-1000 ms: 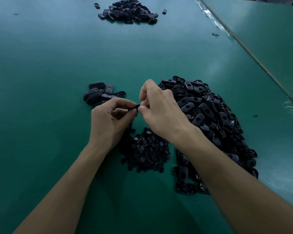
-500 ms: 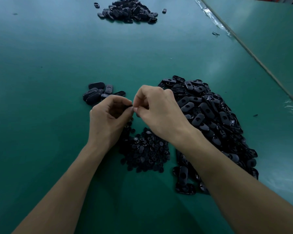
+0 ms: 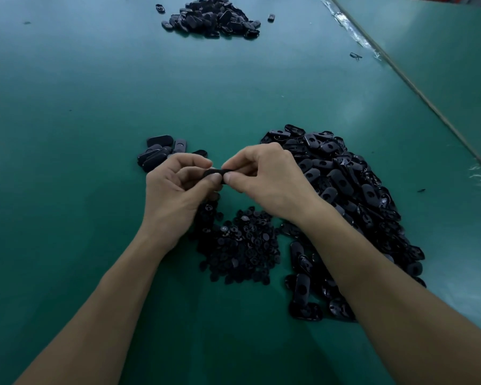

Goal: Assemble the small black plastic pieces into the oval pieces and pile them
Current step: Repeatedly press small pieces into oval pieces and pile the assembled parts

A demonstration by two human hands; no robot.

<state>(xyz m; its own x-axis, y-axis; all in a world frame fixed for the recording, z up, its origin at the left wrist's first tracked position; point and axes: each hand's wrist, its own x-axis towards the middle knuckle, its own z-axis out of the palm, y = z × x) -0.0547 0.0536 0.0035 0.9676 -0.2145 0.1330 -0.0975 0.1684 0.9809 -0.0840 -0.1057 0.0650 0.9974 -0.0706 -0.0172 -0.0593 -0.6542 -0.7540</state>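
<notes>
Left grip (image 3: 172,190): thumb and forefinger pinch the left end of one oval piece (image 3: 215,172); the remaining fingers are curled behind it. Right grip (image 3: 270,182): thumb and fingertips pinch the right end of the same piece. The piece is held roughly level between the two grips, raised off the surface (image 3: 95,112). It cannot be told whether a small piece is seated in it.

Directly below and nearer the person lies a heap of small pieces (image 3: 239,245), partly covered by the left wrist. Just right of it, touching at the near edge, a large heap of ovals (image 3: 345,195) runs under the right forearm. Beyond the left grip sits a small cluster (image 3: 157,154) of ovals, apart from both heaps.

At the far edge lies another heap (image 3: 211,18), with a stray piece (image 3: 271,17) just beside it. A taped seam (image 3: 353,31) runs along the right.
</notes>
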